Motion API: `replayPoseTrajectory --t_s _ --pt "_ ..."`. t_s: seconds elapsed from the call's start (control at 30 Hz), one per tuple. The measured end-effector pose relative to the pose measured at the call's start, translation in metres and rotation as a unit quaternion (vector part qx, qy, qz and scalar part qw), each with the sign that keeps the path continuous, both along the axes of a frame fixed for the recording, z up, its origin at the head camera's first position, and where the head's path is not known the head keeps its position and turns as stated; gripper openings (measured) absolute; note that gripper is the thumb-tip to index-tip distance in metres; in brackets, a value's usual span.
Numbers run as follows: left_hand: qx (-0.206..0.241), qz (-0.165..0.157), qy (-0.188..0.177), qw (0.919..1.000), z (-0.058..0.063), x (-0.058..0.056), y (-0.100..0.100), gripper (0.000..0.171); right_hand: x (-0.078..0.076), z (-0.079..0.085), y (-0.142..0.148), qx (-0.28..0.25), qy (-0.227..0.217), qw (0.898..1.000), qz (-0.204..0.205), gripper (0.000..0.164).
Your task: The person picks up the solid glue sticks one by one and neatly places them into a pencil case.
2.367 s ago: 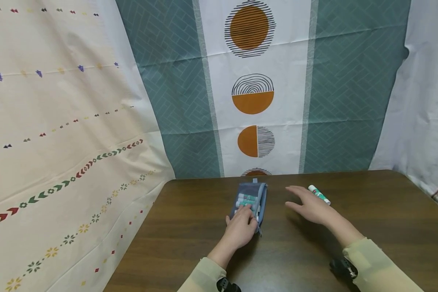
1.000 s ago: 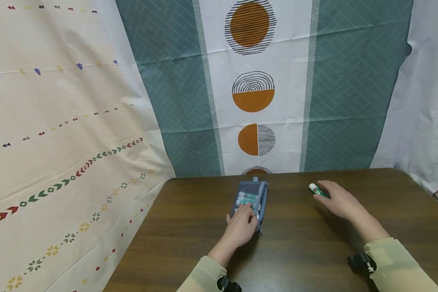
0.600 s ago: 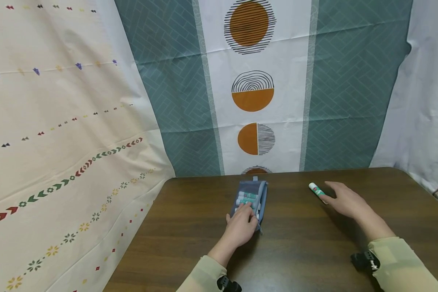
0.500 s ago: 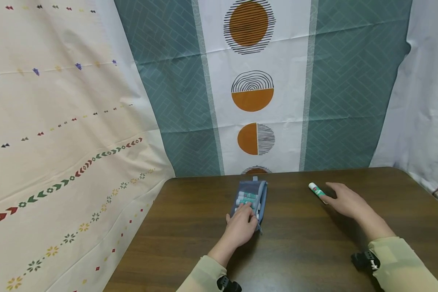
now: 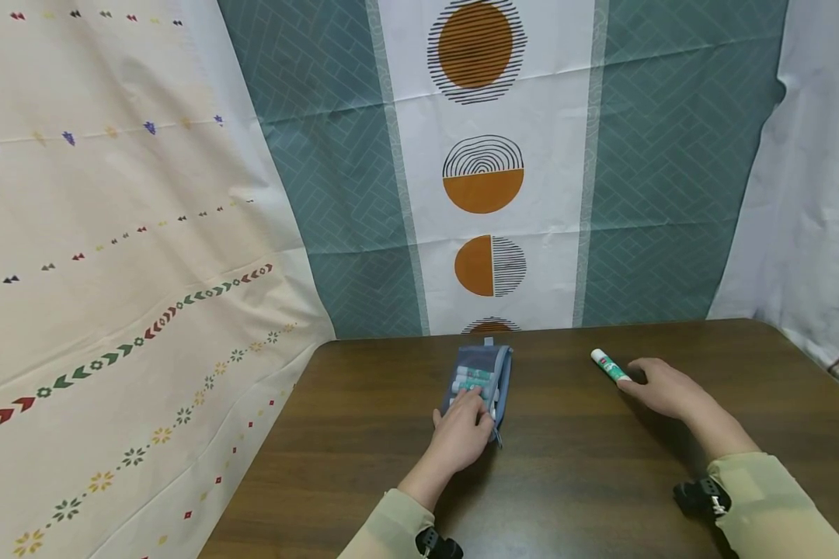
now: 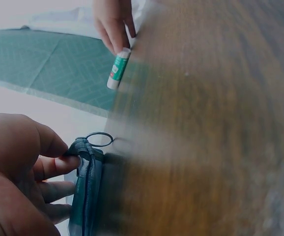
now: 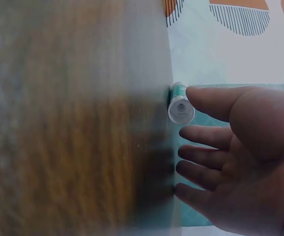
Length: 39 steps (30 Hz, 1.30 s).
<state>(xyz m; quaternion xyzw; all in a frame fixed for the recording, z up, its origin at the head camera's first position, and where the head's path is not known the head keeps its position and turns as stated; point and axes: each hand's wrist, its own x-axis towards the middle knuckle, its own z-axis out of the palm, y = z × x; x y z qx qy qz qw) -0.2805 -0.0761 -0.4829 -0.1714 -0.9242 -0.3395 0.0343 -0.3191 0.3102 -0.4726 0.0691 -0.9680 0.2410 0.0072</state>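
On the table in the head view lies a blue-grey zip pouch [image 5: 484,355] with a mesh front, several green-and-white glue sticks [image 5: 470,379] showing through it. My left hand [image 5: 457,439] rests on the near part of the pouch, fingers laid on top. In the left wrist view the thumb [image 6: 51,140] touches the pouch's edge beside the zip and its ring [image 6: 100,139]. To the right, a loose glue stick [image 5: 608,363] lies slantwise. My right hand [image 5: 664,388] is at its near end; the right wrist view shows the thumb tip [image 7: 193,93] right against it and the other fingers extended below.
The brown wooden table [image 5: 545,481] ends at a far edge against a hanging green-and-white curtain [image 5: 664,155] with orange circles. A patterned cream cloth [image 5: 147,272] hangs on the left, a white one [image 5: 811,155] on the right. Black wrist cameras sit at both sleeves.
My right hand has moved rightward from left of the loose glue stick to its near end, and its fingers have lowered slightly. The left hand and pouch have stayed in place.
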Motion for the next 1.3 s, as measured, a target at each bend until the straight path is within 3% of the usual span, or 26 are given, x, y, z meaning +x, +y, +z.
replayPoseTrajectory --t_s 0.7,1.3 --pt "-0.001 0.0 -0.002 1.0 -0.0017 -0.0013 0.0011 0.026 -0.0008 0.004 -0.0006 -0.017 -0.025 1.0 -0.003 0.041" --pt "0.0 -0.001 -0.003 1.0 0.0001 -0.0002 0.001 0.026 -0.0032 -0.0043 0.005 -0.018 -0.011 1.0 -0.003 0.041"
